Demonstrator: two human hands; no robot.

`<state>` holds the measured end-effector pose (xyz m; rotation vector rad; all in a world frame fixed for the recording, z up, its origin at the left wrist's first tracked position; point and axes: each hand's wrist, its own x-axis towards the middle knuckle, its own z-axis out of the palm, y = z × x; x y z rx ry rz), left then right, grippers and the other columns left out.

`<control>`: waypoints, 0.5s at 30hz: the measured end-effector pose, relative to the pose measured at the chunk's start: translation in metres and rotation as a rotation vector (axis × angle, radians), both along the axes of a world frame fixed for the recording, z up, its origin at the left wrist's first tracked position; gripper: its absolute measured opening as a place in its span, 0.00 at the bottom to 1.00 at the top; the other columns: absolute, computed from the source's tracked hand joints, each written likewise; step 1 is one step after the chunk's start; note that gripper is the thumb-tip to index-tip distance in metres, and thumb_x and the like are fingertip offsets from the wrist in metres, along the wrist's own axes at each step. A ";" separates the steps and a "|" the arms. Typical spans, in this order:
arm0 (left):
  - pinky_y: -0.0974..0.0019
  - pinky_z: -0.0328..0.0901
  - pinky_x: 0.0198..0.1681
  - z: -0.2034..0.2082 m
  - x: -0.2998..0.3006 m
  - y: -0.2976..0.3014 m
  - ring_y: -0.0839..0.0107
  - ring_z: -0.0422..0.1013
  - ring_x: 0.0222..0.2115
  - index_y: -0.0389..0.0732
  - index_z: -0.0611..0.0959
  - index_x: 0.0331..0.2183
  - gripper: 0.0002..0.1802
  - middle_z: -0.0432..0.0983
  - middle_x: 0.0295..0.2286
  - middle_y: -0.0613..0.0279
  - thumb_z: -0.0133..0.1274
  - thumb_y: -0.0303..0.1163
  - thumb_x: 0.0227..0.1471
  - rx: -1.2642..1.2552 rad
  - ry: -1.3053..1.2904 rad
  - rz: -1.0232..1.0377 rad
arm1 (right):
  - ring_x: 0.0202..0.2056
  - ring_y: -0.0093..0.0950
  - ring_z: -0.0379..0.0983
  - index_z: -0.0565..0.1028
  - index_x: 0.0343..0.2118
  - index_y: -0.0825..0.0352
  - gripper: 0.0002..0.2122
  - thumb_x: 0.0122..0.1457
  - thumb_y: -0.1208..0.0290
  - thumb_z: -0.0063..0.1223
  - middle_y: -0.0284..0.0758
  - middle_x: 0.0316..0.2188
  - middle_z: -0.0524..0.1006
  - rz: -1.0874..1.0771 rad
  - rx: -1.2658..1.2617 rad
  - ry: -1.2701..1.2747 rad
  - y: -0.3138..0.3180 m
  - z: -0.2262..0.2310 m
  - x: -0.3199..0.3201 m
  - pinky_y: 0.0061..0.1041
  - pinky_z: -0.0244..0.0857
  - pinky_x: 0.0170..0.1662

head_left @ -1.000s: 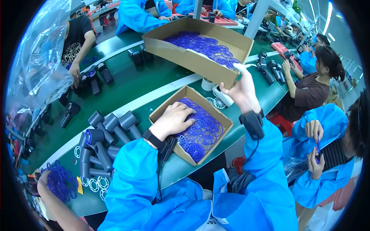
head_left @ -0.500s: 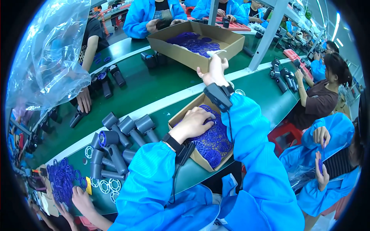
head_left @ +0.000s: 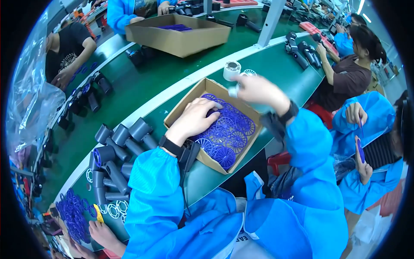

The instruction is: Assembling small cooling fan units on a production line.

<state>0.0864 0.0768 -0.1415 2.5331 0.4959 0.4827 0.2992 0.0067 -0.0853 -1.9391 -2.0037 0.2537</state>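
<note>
We wear a bright blue jacket [head_left: 284, 216] with loose sleeves [head_left: 155, 185]. Our black wristbands [head_left: 171, 146] sit beside dark boxy devices [head_left: 190, 154], a thin dark cable [head_left: 184, 195] trailing at the left.

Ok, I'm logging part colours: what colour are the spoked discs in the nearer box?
The spoked discs are mostly blue-violet, best seen in the head view.

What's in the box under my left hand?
Lots of overlapping purple spoked wheels lie inside the cardboard box. Your left hand covers some, so what's right under it is hidden. The wheels hide the bottom.
</note>
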 end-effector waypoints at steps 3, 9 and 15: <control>0.62 0.61 0.50 0.014 0.007 -0.007 0.60 0.69 0.44 0.39 0.79 0.40 0.13 0.76 0.38 0.55 0.49 0.32 0.53 -0.046 -0.008 -0.038 | 0.39 0.47 0.73 0.72 0.45 0.65 0.16 0.54 0.67 0.50 0.49 0.36 0.76 -0.110 -0.160 -0.075 -0.047 -0.006 -0.007 0.40 0.67 0.41; 0.66 0.65 0.42 0.065 -0.011 -0.019 0.66 0.73 0.36 0.38 0.80 0.37 0.10 0.77 0.33 0.57 0.47 0.29 0.55 -0.238 -0.353 0.106 | 0.36 0.48 0.72 0.72 0.39 0.70 0.12 0.53 0.71 0.51 0.51 0.32 0.75 -0.195 0.000 0.007 -0.095 0.006 0.070 0.37 0.66 0.38; 0.64 0.67 0.36 0.030 -0.004 0.004 0.62 0.74 0.30 0.37 0.80 0.35 0.10 0.77 0.28 0.54 0.47 0.30 0.53 -0.235 -0.433 0.287 | 0.30 0.25 0.72 0.72 0.44 0.70 0.14 0.54 0.74 0.50 0.39 0.26 0.75 -0.513 0.011 0.125 -0.150 0.015 0.184 0.29 0.65 0.34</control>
